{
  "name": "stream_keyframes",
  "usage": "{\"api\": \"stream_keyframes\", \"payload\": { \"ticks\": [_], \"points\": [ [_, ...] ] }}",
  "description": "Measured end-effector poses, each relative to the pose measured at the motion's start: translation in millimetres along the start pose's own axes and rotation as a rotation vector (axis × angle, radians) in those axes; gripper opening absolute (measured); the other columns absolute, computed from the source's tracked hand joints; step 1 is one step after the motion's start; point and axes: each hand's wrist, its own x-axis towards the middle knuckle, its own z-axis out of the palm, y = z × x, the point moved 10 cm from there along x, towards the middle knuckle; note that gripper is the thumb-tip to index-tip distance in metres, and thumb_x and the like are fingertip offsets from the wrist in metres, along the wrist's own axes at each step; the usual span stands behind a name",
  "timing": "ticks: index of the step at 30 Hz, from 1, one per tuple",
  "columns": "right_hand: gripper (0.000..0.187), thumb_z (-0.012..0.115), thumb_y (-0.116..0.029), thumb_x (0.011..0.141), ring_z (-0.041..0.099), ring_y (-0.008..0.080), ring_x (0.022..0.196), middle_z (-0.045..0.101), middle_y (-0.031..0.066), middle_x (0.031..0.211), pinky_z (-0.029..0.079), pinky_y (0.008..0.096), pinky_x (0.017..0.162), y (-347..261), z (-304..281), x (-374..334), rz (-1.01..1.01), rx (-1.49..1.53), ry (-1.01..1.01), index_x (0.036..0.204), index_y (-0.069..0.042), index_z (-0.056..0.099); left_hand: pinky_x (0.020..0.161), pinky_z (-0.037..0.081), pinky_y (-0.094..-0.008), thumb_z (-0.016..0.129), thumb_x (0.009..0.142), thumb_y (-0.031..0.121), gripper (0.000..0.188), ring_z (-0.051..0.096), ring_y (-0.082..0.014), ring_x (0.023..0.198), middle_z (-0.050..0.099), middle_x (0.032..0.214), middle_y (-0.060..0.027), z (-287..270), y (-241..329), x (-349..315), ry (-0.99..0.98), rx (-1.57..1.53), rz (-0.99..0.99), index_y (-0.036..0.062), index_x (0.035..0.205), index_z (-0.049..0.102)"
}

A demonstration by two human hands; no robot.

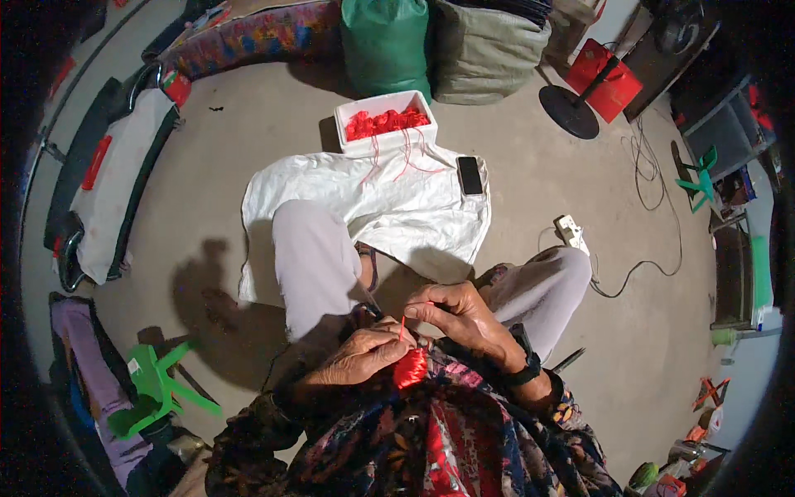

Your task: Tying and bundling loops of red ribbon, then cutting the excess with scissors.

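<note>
My left hand (364, 354) is closed in front of my lap, fingers pinched on a red cord (403, 328). Just below those fingertips hangs a shiny red bundle (411, 369), which looks like gathered thread or ribbon. Higher and to the right, my right hand (465, 316) pinches the upper part of the same cord between thumb and forefinger. A short length of cord runs between the two hands. The exact knot or join at the left fingertips is hidden.
Ahead, a white foam box (387, 147) of red bundles stands by a white cloth (331, 178), cords trailing over its edge. A phone (470, 176) lies on the cloth. Rightward are a power strip (571, 234) and cable; leftward, a green stool (157, 381). Sacks (385, 50) stand behind.
</note>
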Motion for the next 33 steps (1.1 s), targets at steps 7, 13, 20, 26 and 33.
{"api": "stream_keyframes", "payload": {
  "ticks": [7, 13, 20, 26, 33],
  "points": [
    [0.015, 0.063, -0.012, 0.089, 0.059, 0.0148, 0.085, 0.065, 0.0080, 0.092, 0.047, 0.0290, 0.077, -11.6, 3.8, 0.9, -0.098, -0.235, 0.061, 0.095, 0.002, 0.064, 0.085, 0.045, -0.0294, 0.043, 0.100, 0.036, 0.040, 0.059, -0.0156, 0.090, 0.063, 0.093, -0.0065, 0.9, -26.3, -25.5, 0.104, -0.343, -0.210, -0.0009, 0.097, 0.060],
    [0.018, 0.066, -0.009, 0.084, 0.056, 0.0197, 0.094, 0.060, 0.0094, 0.097, 0.044, 0.0323, 0.081, -18.9, -17.3, -5.6, -0.089, -0.279, 0.205, 0.099, 0.000, 0.061, 0.086, 0.048, -0.0311, 0.051, 0.096, 0.035, 0.037, 0.062, -0.0159, 0.089, 0.064, 0.092, -0.0080, -14.9, -83.0, -47.6, 0.484, -1.051, -0.176, -0.0012, 0.096, 0.060],
    [0.031, 0.071, -0.022, 0.080, 0.056, 0.0300, 0.097, 0.059, 0.0120, 0.097, 0.045, 0.0371, 0.085, -17.5, 55.7, -18.5, -0.235, -0.303, -0.137, 0.102, -0.002, 0.061, 0.080, 0.048, -0.0315, 0.050, 0.097, 0.037, 0.037, 0.061, -0.0166, 0.085, 0.061, 0.091, -0.0065, -22.1, -89.9, -57.8, 0.552, -0.883, -0.261, 0.0006, 0.098, 0.059],
    [0.031, 0.070, -0.014, 0.080, 0.053, 0.0305, 0.103, 0.057, 0.0132, 0.103, 0.042, 0.0381, 0.088, -12.7, 54.8, -13.5, -0.055, -0.259, -0.044, 0.105, -0.002, 0.058, 0.076, 0.048, -0.0289, 0.047, 0.099, 0.035, 0.035, 0.059, -0.0144, 0.081, 0.060, 0.087, -0.0034, -22.8, -91.7, -66.8, 0.646, -0.996, -0.322, 0.0027, 0.096, 0.059],
    [0.025, 0.061, -0.007, 0.082, 0.053, 0.0295, 0.104, 0.060, 0.0124, 0.106, 0.042, 0.0363, 0.090, -28.8, 52.3, -5.5, -0.230, -0.304, -0.063, 0.106, -0.001, 0.058, 0.074, 0.046, -0.0264, 0.048, 0.098, 0.035, 0.036, 0.055, -0.0106, 0.080, 0.059, 0.087, -0.0033, -26.5, -55.8, -55.7, 0.449, -0.620, -0.128, 0.0020, 0.087, 0.057]
  ]
}}
